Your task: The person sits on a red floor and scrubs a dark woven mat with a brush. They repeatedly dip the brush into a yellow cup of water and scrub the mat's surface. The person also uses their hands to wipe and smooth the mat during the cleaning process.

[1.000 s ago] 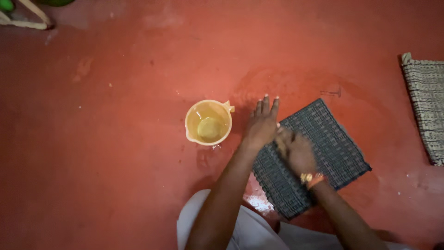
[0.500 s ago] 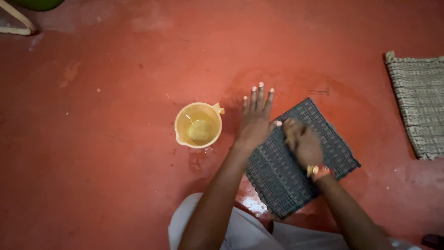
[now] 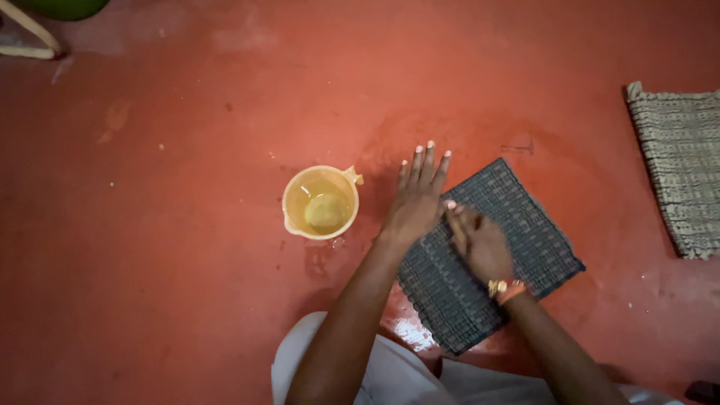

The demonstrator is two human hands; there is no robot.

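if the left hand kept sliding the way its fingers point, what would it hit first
Nothing, as far as the picture shows. The left hand lies flat, fingers pointing up the picture, away from the person. Ahead is only wet red floor. The yellow jug sits off to its left side, out of that line.

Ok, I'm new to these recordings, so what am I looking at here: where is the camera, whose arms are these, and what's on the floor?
The camera sits on a person's head and looks straight down, so the two arms coming up from the bottom edge are that person's own. No machine is involved. The left hand lies flat with fingers spread, partly on the red floor and partly on the edge of a dark woven mat. The right hand is closed around a small object and pressed onto that mat; it is too blurred to say what the object is. A bangle is on that wrist. Left of the hands stands a yellow plastic jug holding liquid. The floor around the mat looks wet. A second, lighter mat lies at the right edge.
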